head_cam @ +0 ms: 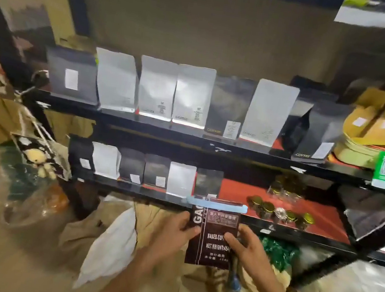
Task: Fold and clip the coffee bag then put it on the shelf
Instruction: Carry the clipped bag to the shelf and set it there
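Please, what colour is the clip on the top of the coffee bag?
Light blue; the clip spans the folded top of the dark brown coffee bag, seen in the head view.

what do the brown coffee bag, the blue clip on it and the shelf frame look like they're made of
Coffee bag: probably laminated plastic or foil film, dark brown, printed white text, slight sheen. Clip: likely plastic, pale blue, a straight bar across the bag's top. Shelf frame: seemingly black painted metal, thin rails with chipped spots.
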Available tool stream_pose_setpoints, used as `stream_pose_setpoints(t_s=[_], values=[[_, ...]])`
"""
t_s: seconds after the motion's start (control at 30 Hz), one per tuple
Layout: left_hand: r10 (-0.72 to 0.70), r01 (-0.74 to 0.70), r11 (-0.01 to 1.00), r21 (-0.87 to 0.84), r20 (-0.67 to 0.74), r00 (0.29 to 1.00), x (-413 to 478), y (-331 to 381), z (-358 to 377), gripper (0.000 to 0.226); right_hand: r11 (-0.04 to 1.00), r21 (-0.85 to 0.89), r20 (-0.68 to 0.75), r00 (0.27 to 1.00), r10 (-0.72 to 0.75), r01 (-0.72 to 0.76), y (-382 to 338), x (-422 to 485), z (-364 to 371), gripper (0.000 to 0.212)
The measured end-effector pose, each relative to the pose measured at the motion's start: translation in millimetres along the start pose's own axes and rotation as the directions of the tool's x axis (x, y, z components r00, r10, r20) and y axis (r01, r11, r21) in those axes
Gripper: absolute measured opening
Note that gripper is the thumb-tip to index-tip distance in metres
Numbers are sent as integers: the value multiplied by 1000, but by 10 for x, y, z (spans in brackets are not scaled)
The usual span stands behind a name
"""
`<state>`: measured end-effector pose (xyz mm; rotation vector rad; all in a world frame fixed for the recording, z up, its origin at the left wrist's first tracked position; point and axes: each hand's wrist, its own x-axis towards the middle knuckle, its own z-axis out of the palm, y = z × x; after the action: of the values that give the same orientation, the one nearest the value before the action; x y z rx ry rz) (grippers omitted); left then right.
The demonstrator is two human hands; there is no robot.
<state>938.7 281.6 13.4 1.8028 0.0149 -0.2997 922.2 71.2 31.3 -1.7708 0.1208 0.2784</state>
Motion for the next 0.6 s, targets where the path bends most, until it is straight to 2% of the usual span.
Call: stream_pose_setpoints(t_s=[0.07, 0.17, 0.23, 0.3, 0.37, 0.4, 0.43, 0.5, 0.53, 0.6], values=[[-7, 5, 1000, 26, 75, 997, 388, -6, 162, 26, 999, 17, -57, 997, 43, -42, 124, 218, -240, 19], [-28, 16, 996, 87, 132, 991, 926, -67, 353, 21, 995, 45, -59, 994, 90, -87, 219, 553, -503, 23], [-16, -20, 984, 176, 200, 980, 1386, -118, 499, 21, 994, 48, -72, 992, 101, -98, 351, 915, -731, 33], [50, -132, 944, 303, 264, 963, 1851, -159, 580, 33, 996, 30, -90, 992, 87, -85, 542, 1318, -948, 37], [179, -288, 792, 538, 247, 952, 2306, -143, 523, 47, 998, 18, -134, 989, 59, -57, 704, 1754, -1146, 30], [259, -338, 658, 673, 219, 941, 2556, -178, 466, 55, 999, 22, -140, 990, 31, -28, 815, 1980, -1217, 27], [294, -329, 545, 771, 192, 937, 2787, -190, 386, 61, 1000, 14, -161, 987, 0, 3, 922, 2215, -1261, 25], [200, -232, 414, 880, 161, 966, 3159, -138, 202, 68, 996, -14, -180, 980, -85, 84, 1069, 2614, -1332, 25], [90, -188, 393, 900, 166, 982, 3296, -160, 148, 67, 993, -31, -171, 979, -114, 110, 1165, 2794, -1333, 27], [-123, -145, 408, 902, 211, 970, 3461, -209, 114, 53, 986, -50, -166, 972, -164, 158, 1385, 3126, -1290, 28]])
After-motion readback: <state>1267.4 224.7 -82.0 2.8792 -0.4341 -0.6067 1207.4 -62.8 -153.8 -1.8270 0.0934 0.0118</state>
